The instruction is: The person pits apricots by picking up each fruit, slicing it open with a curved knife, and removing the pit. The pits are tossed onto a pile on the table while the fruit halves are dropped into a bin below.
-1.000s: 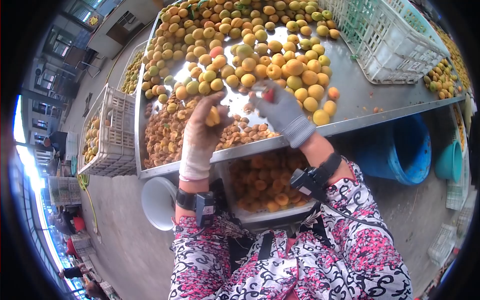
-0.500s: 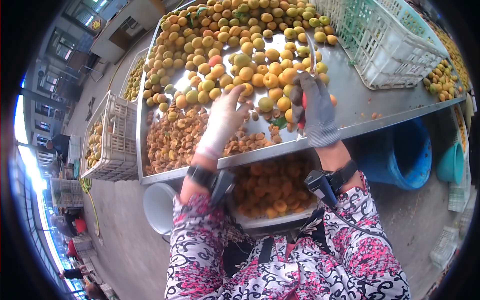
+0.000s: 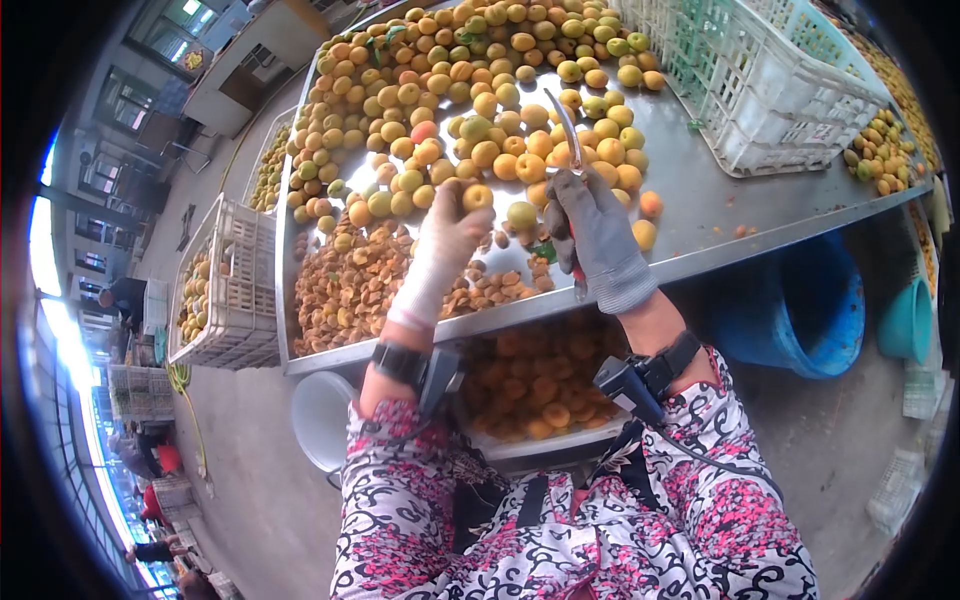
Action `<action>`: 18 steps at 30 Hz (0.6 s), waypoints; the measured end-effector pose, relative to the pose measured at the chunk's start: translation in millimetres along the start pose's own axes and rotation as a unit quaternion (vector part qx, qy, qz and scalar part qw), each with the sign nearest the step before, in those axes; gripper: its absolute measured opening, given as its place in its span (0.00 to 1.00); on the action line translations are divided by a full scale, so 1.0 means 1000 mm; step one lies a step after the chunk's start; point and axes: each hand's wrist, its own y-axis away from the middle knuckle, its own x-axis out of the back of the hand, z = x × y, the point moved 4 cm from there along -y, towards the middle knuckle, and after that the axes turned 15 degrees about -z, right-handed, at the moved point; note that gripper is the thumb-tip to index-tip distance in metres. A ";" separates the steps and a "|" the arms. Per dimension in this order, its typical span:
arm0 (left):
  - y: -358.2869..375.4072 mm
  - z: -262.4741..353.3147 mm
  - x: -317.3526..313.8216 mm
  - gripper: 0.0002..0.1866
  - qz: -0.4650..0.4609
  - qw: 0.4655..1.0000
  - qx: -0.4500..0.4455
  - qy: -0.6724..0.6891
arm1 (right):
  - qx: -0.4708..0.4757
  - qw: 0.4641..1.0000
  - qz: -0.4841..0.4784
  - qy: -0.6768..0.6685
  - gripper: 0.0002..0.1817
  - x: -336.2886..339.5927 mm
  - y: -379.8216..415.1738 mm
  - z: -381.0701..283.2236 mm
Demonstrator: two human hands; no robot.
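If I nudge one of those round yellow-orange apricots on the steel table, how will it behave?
A round yellow-orange apricot, like the one the left hand grips, would probably roll: it looks near-spherical, and the shiny steel table looks smooth. It seems light, since fingertips alone pinch it. It likely bruises easily, so squeeze gently. The right hand holds a thin metal blade.

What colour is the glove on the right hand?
Grey, on the right hand gripping a knife; head view.

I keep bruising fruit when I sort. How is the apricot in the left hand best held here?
Hold the apricot across its round middle with the fingers of the left hand, coming from below and the near side, as here. Its far side faces the heap of apricots, and the right hand holds the knife upright beside it.
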 end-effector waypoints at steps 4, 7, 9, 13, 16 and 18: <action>0.059 0.042 -0.006 0.27 -0.132 0.922 -0.022 0.364 | 0.013 0.996 -0.082 0.019 0.15 -0.019 0.011 0.005; 0.079 0.048 -0.001 0.27 -0.144 0.909 -0.039 0.389 | -0.025 0.984 -0.150 0.088 0.16 -0.032 0.015 0.013; 0.084 0.048 0.001 0.28 -0.153 0.909 -0.056 0.383 | -0.027 0.978 -0.148 0.147 0.18 -0.038 0.018 0.018; 0.086 0.048 0.005 0.28 -0.160 0.891 -0.067 0.419 | -0.025 0.968 -0.161 0.193 0.20 -0.041 0.016 0.023; 0.087 0.050 0.010 0.29 -0.182 0.881 -0.048 0.434 | -0.014 0.961 -0.171 0.217 0.20 -0.043 0.016 0.025; 0.088 0.050 0.011 0.29 -0.177 0.900 -0.027 0.397 | -0.004 0.956 -0.172 0.239 0.20 -0.044 0.015 0.025</action>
